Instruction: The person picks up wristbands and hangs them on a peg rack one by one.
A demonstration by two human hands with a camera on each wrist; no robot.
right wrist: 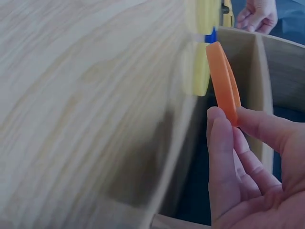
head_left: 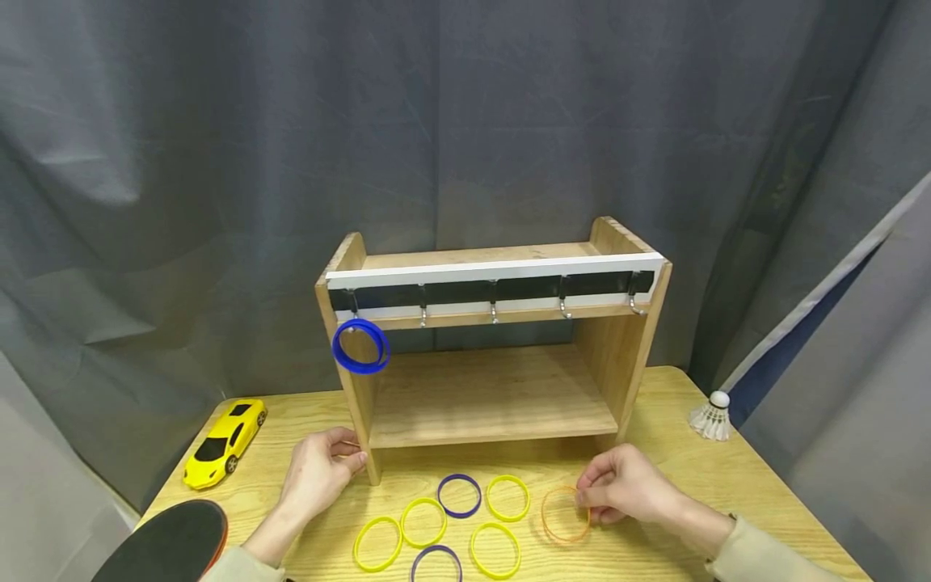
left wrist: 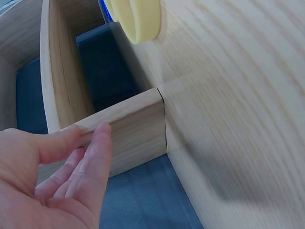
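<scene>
An orange ring (head_left: 544,515) is pinched between the thumb and fingers of my right hand (head_left: 627,485), at the right of the table. In the right wrist view, the orange ring (right wrist: 221,83) is seen edge-on. My left hand (head_left: 320,470) grips the lower left side panel of a wooden shelf (head_left: 494,396); the left wrist view has thumb and fingers on the panel's edge (left wrist: 128,107). Between the hands lie several yellow rings (head_left: 497,575) and two purple rings (head_left: 459,516). Blue rings (head_left: 356,369) hang from the shelf's leftmost hook.
A black strip with several metal hooks (head_left: 494,314) runs along the shelf's upper front. On the left are a yellow toy car (head_left: 225,443) and a dark round disc (head_left: 163,546). A shuttlecock (head_left: 713,416) stands at the right edge, and grey curtains (head_left: 509,121) hang behind.
</scene>
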